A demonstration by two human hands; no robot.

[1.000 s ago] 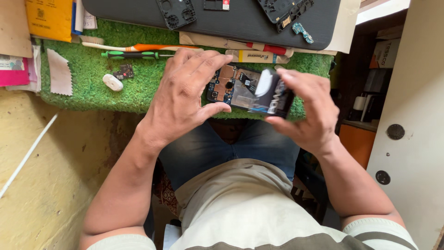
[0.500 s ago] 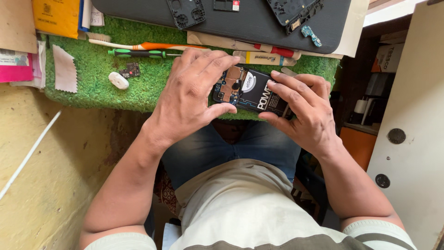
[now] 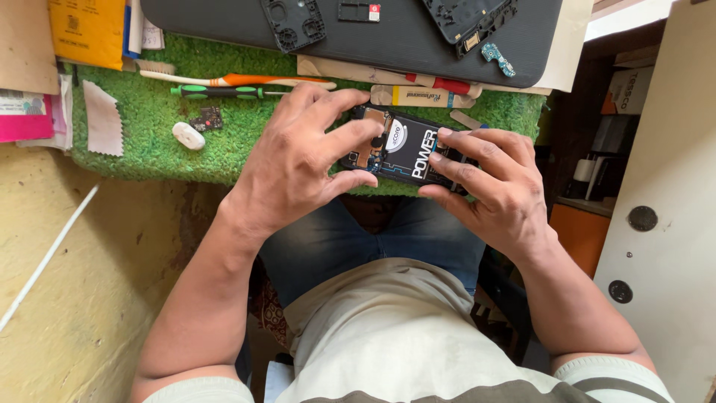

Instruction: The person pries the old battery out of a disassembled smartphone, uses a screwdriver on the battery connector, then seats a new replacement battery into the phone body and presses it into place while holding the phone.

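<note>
You hold the opened phone (image 3: 406, 153) in both hands over the near edge of the green turf mat (image 3: 149, 142), at about 12 o'clock from your lap; your left hand (image 3: 302, 160) curls closed over its camera end, thumb beneath and fingers pressing on top; your right hand (image 3: 492, 186) grips the other end, fingers wrapped across the face and thumb under the lower edge. Keep both thumbs braced beneath so the frame stays level, and I judge it wise to press with your fingertips on the frame rather than on the bare board at 9 o'clock of the black battery (image 3: 414, 145). Compared with a second ago, the phone lies flatter and more square to you; the battery's face shows plainly now, where then it was tilted and catching glare; the green-handled screwdriver (image 3: 220, 92) at 11 o'clock has not moved.
</note>
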